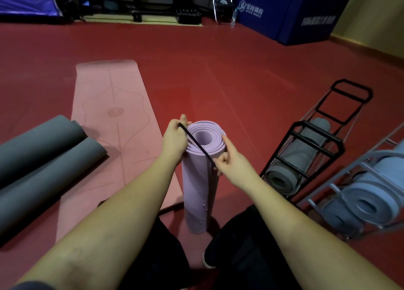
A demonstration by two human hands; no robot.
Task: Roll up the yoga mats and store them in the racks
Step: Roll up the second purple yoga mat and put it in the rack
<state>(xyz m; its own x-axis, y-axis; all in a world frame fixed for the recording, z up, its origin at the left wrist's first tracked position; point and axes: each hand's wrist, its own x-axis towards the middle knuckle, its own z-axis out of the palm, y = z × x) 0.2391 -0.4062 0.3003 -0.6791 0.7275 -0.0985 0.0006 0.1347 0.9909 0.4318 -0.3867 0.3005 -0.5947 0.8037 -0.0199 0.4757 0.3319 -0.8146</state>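
Both hands work at the top of a rolled purple mat (pixel 197 180) that stands upright on the red floor (pixel 240 71) between the person's knees. Left hand (pixel 175 138) pinches one end of a black strap (pixel 197 144) at the roll's far rim; right hand (pixel 229 160) is closed on the other end at the near rim, so the strap stretches across the open top. The roll's base is partly hidden by dark trouser legs. To the left lies a flat pink mat (pixel 109 119), and beyond it two grey rolls (pixel 43 149), cut off by the frame edge. To the right, a black rack (pixel 306 149) holds a grey mat, and a pale rack (pixel 360 180) holds blue rolls. White lettering on the blue pad (pixel 295 11) at the back is too blurred to read
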